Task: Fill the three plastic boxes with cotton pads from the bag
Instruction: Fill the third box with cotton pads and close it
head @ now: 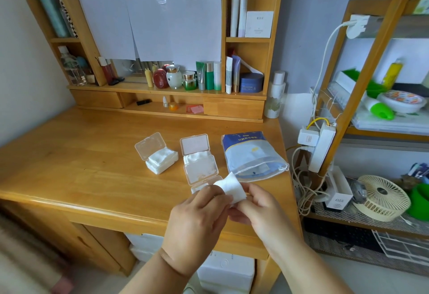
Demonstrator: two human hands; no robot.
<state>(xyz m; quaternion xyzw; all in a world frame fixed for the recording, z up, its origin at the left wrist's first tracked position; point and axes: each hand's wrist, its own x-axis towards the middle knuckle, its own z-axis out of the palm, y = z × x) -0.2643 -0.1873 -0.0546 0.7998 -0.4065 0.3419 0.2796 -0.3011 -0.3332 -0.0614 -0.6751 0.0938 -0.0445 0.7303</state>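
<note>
At the left of centre on the wooden counter [69, 154] stood an open plastic box [160, 158], its clear lid tipped back and its tray heaped with white cotton pads [161, 156]; just right of it stood a second open box [197, 152], lid up, with pads showing at its near edge; touching that one on the near side lay a third box [201, 170], its lid flat and closed as far as could be told; a further piece of clear plastic showed just below it, partly hidden behind the hands, and what it was could not be told. Low in the middle of the frame the left hand [197, 214] had its fingers curled, pinching the left edge of a small stack of white cotton pads [232, 188] held above the counter's front edge; the right hand [262, 205], beside it and touching it, gripped the same stack from the right and below, thumb on top, fingers bent beneath. Right of the boxes, near the counter's right edge, lay the blue-and-clear drawstring bag [250, 154], mouth open toward the hands, its cord loose at the lower right.
</note>
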